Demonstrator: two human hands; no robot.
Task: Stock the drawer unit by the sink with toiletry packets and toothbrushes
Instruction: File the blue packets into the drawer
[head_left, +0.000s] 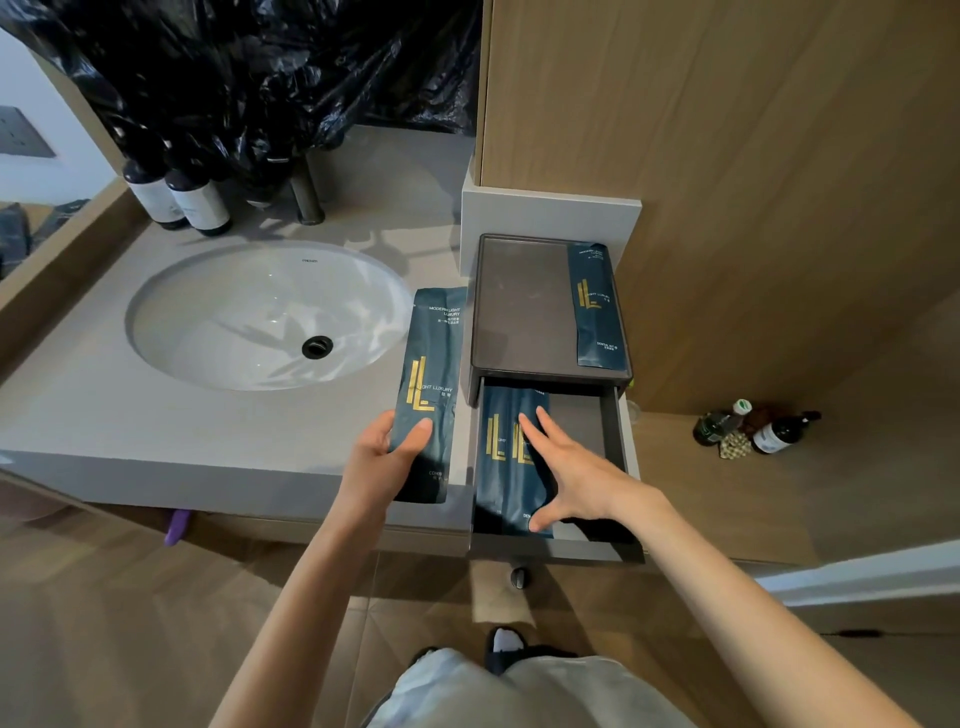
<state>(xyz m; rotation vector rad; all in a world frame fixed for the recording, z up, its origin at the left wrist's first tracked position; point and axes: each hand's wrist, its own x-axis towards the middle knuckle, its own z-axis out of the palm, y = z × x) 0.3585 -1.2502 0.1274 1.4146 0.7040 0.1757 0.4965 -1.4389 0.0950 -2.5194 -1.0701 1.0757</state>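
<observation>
A dark drawer unit stands on the counter to the right of the sink, with its drawer pulled out toward me. My left hand grips the lower end of a dark blue comb packet with gold lettering, held upright just left of the unit. Two matching packets lie side by side in the left part of the drawer. My right hand rests flat on them, fingers spread, thumb at their near end. Another blue dental kit packet lies on the unit's top, along its right edge.
The white oval sink is set into the grey counter at left. Two dark bottles stand behind it under black plastic sheeting. A wooden wall rises at right, with bottles on the floor there.
</observation>
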